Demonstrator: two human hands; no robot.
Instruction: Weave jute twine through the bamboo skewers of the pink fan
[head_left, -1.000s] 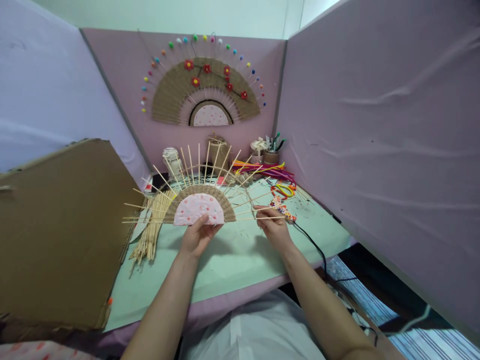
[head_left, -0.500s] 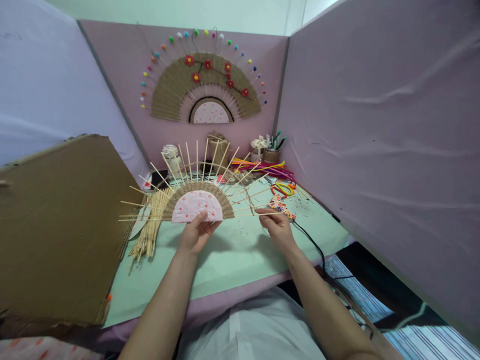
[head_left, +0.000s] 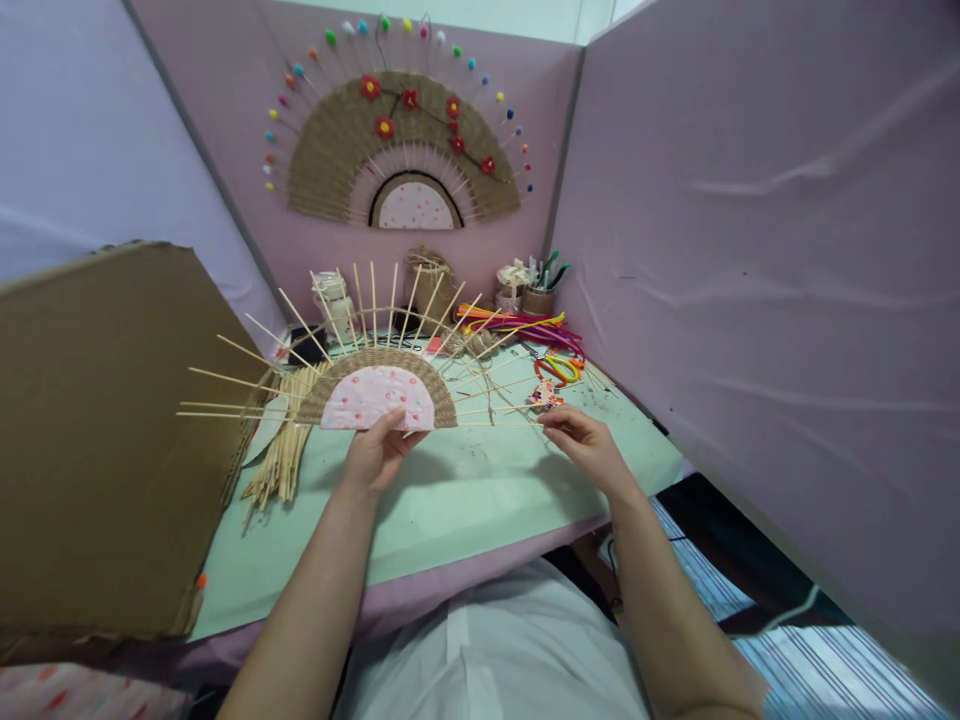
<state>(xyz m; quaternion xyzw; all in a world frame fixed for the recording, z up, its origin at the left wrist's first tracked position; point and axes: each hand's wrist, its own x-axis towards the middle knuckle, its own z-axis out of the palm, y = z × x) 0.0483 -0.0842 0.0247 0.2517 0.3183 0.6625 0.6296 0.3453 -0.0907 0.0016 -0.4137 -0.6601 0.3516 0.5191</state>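
My left hand (head_left: 379,455) grips a half-round fan (head_left: 311,405) by its lower edge, thumb over the pink spotted centre. Woven twine bands the centre, and thin wooden sticks radiate outward from it. At the right, my right hand (head_left: 581,440) is closed, fingertips pinched at the outer end of the lowest wooden stick (head_left: 495,424). A loose twine strand (head_left: 490,395) arcs across the sticks and hangs down on the right side, short of my right fingers. The fan is held up above the green-covered table (head_left: 480,500).
A bundle of sticks (head_left: 277,470) lies left beside a cardboard sheet (head_left: 97,440). Behind stand a white jar (head_left: 335,305), a twine spool (head_left: 431,290) and a cup of pens (head_left: 540,298). Scissors (head_left: 559,370) and pipe cleaners (head_left: 525,325) lie right. A finished fan (head_left: 322,160) hangs behind.
My right hand has slid outward to the right, away from the twine, to the stick's end. My left hand keeps its hold on the fan. The view has tilted down slightly.
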